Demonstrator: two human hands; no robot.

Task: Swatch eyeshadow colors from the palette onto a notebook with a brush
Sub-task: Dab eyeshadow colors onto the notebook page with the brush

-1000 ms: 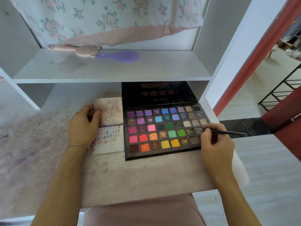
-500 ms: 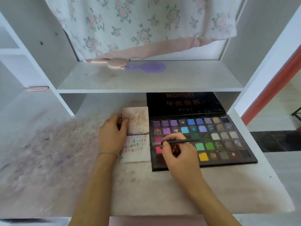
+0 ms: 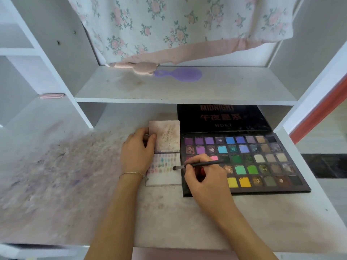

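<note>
A large black eyeshadow palette (image 3: 262, 164) with several rows of coloured pans lies open on the desk, its lid propped up behind it. Left of it lies a small open notebook (image 3: 165, 177); its lower page carries rows of pastel swatches. My left hand (image 3: 137, 152) holds the notebook's left edge, thumb on the upper page. My right hand (image 3: 204, 177) pinches a thin dark brush (image 3: 199, 164) over the palette's left columns. The brush tip (image 3: 174, 168) touches the lower page at the right end of a swatch row.
The stained white desk (image 3: 93, 194) carries powder smears on its left. A shelf (image 3: 187, 87) above holds a purple hairbrush (image 3: 180, 74) and a pink one (image 3: 139, 67), under a hanging floral cloth (image 3: 178, 25). A pink clip (image 3: 50, 95) lies at the left. The desk's right edge drops to floor.
My right hand carried the brush left from the palette's right-hand pans, across the palette, to the notebook page. The camera view shifted left. My left hand stayed on the notebook.
</note>
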